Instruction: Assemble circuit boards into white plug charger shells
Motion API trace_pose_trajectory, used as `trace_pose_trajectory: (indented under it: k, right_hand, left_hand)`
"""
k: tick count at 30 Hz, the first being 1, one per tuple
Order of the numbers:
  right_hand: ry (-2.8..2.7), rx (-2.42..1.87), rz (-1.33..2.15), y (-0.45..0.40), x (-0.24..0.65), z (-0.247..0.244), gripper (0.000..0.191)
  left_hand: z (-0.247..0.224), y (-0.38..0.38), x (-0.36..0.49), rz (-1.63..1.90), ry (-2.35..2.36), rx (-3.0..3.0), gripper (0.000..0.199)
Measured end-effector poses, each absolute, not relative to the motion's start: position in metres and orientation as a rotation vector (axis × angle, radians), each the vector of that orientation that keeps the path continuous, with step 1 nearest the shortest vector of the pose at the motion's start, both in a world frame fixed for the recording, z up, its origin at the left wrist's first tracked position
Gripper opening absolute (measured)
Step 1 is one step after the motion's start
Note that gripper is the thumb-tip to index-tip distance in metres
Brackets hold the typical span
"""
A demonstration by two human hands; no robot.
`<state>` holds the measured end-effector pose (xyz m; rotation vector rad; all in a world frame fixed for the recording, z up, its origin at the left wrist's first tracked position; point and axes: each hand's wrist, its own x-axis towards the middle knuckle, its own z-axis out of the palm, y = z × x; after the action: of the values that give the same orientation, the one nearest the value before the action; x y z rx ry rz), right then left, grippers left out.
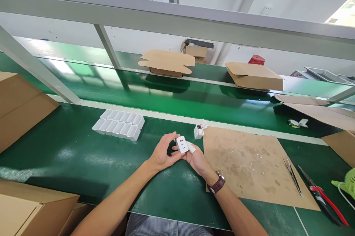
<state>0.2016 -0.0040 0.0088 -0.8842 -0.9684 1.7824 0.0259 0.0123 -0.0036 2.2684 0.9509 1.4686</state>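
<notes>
A white charger block (182,144), its face with a red port and two dark slots turned up, is held between both hands over the green table (155,199). My left hand (163,153) grips it from the left with thumb and fingers. On its right side my right hand (195,157) holds it too, with a white covering on one finger and a watch at the wrist. Just behind the hands stands a small open white housing (199,132) with parts inside. White rectangular housings (119,124) lie in two rows at the left.
Stained cardboard sheet (241,162) lies at the right, with tweezers (293,177) on it and red-handled pliers (323,195) beside it. Cartons (24,106) stand at the left; flat boxes (168,60) rest beyond the green belt (166,99). A metal frame (177,18) crosses above.
</notes>
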Motion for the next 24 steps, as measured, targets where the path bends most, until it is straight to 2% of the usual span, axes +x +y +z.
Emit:
trace_pose_trajectory:
  k: [2,8,12,18,24]
  right_hand:
    - [-1.033,-0.958,1.603,-0.005,0.201,0.008,0.049]
    - [-1.406,-1.031,0.963,-0.01,0.214,0.015,0.035]
    - [-1.238,-1.118,0.624,0.002,0.236,0.011,0.033]
    - [-0.949,-1.27,0.716,0.036,0.259,-0.015,0.055]
    - [-1.012,-1.177,0.818,0.041,0.248,-0.025,0.062]
  left_hand:
    - [-0.007,0.013,0.026,1.436,0.975,2.243,0.076]
    - [-0.02,0.019,0.022,1.341,1.302,2.005,0.078]
    - [-0.017,0.033,0.026,1.185,1.396,1.852,0.08]
    - [-0.003,0.077,0.061,1.02,1.307,1.606,0.092]
    - [-0.006,0.1,0.092,0.966,1.15,1.667,0.096]
